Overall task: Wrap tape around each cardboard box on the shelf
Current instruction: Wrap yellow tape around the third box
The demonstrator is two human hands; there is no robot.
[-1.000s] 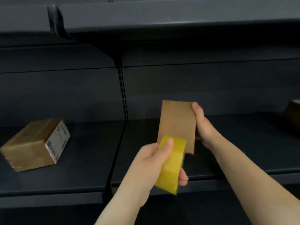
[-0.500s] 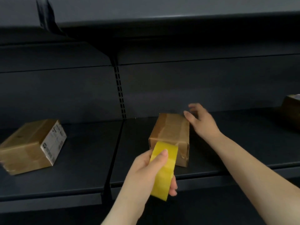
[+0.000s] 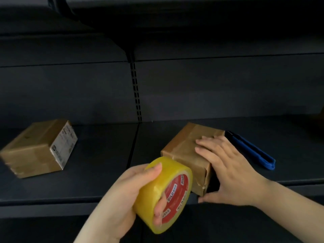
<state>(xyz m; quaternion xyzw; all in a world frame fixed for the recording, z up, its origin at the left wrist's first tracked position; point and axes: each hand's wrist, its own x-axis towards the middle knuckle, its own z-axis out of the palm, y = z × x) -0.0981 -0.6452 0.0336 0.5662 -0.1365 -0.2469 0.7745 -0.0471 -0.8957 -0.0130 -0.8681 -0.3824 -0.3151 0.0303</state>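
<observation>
A small taped cardboard box (image 3: 184, 148) lies on the dark shelf (image 3: 98, 172), right of the centre seam. My right hand (image 3: 228, 169) grips its right end, fingers spread over the top and thumb at the lower front corner. My left hand (image 3: 126, 193) holds a yellow tape roll (image 3: 157, 185) with a red core label just in front of the box's left front corner, fingers hooked through the core. A second cardboard box (image 3: 36, 148) with a white label sits on the shelf at the far left.
A blue box cutter (image 3: 252, 151) lies on the shelf just right of the held box. A slotted upright (image 3: 135, 92) runs down the back panel. An upper shelf (image 3: 157, 7) overhangs.
The box went from upright in my right hand to lying flat on the shelf. My right hand now clasps its right end. The tape roll has tilted, showing its red core.
</observation>
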